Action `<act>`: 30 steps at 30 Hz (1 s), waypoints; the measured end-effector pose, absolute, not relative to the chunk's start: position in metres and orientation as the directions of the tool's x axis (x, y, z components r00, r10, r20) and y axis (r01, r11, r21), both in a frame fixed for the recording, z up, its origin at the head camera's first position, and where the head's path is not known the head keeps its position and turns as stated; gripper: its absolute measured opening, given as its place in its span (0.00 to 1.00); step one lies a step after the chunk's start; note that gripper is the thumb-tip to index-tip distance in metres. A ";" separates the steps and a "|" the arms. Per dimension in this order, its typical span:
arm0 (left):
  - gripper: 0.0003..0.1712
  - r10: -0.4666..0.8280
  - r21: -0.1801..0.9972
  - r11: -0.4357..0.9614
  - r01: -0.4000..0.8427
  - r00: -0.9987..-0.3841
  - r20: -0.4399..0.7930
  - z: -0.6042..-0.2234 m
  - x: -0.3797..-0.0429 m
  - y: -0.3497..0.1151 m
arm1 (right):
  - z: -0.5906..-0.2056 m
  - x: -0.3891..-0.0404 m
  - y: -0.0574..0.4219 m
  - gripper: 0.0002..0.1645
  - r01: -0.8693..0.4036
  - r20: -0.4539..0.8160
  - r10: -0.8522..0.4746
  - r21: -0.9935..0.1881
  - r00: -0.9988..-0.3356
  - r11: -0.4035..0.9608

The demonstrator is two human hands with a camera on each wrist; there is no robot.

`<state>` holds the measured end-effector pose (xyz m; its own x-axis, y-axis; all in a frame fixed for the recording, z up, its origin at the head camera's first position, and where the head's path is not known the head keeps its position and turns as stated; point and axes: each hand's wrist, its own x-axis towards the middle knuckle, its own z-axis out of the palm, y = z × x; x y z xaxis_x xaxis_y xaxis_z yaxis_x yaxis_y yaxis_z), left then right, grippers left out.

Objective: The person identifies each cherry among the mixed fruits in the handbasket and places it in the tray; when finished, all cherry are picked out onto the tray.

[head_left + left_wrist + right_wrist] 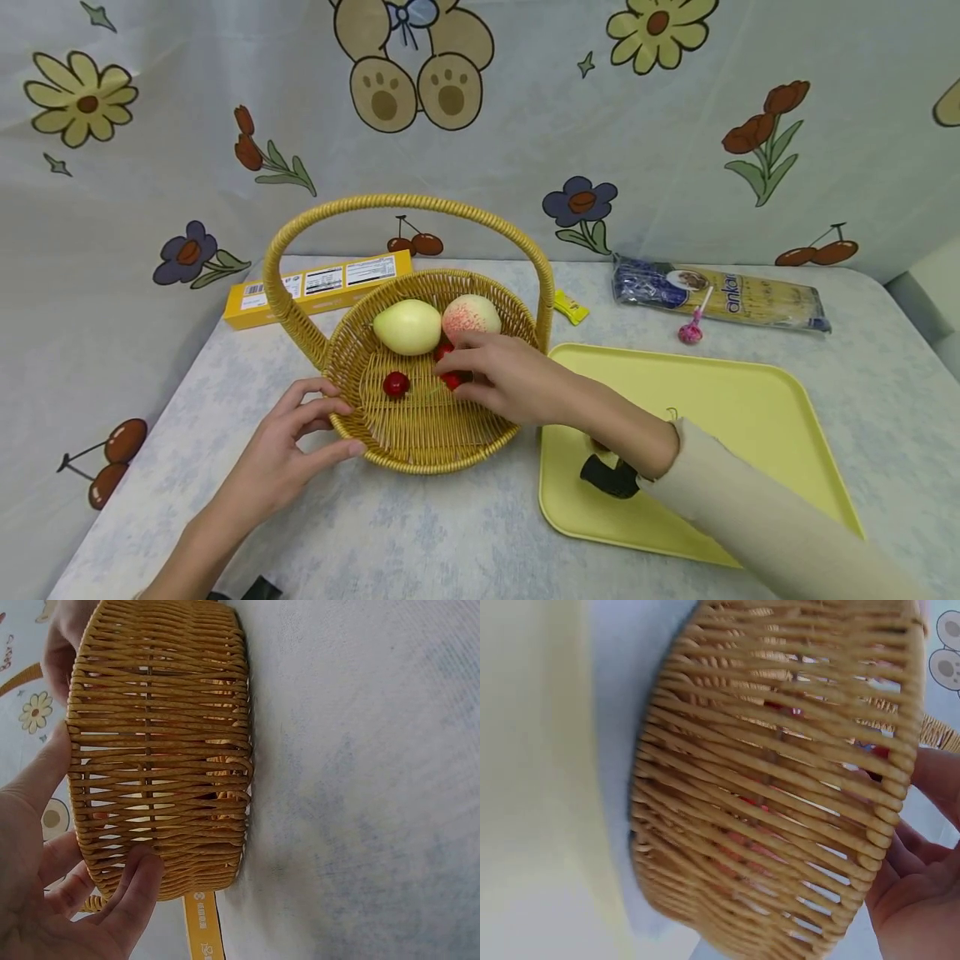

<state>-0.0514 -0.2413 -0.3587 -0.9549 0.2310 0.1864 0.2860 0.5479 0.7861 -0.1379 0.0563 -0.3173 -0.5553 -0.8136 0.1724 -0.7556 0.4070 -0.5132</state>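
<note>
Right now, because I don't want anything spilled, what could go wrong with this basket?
The right hand, with red fruit at its fingers, might bump the peach nearby. The separate red ball could roll about. The left hand holds the rim of the basket and might tip it by pressing down.

One basket (420, 463), one pear (408, 327), one peach (472, 315), two hands (288, 433) (513, 379).

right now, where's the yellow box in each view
Head: the yellow box lies left of centre, partly behind the wicker basket.
Left wrist: the box shows at the bottom edge, left of centre.
Right wrist: not visible.
Shared landmark: the wicker basket, large in all three.
</note>
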 end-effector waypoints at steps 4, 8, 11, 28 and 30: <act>0.15 0.230 0.786 0.552 0.279 -0.957 0.179 -0.358 -0.052 -0.241 | -0.321 -0.127 0.067 0.15 -0.749 0.242 -0.774 -0.527 -0.585 0.401; 0.15 0.231 0.786 0.552 0.278 -0.957 0.176 -0.359 -0.051 -0.242 | -0.323 -0.117 0.076 0.16 -0.724 0.274 -0.733 -0.560 -0.622 0.404; 0.15 0.236 0.785 0.551 0.284 -0.955 0.180 -0.360 -0.052 -0.243 | -0.323 -0.109 0.084 0.17 -0.680 0.273 -0.701 -0.615 -0.659 0.400; 0.15 0.234 0.782 0.562 0.269 -0.959 0.162 -0.357 -0.053 -0.242 | -0.314 -0.071 0.161 0.20 -0.545 0.267 -0.545 -0.709 -0.795 0.448; 0.15 0.232 0.785 0.562 0.261 -0.961 0.154 -0.356 -0.053 -0.242 | -0.312 -0.069 0.172 0.20 -0.511 0.231 -0.527 -0.715 -0.818 0.478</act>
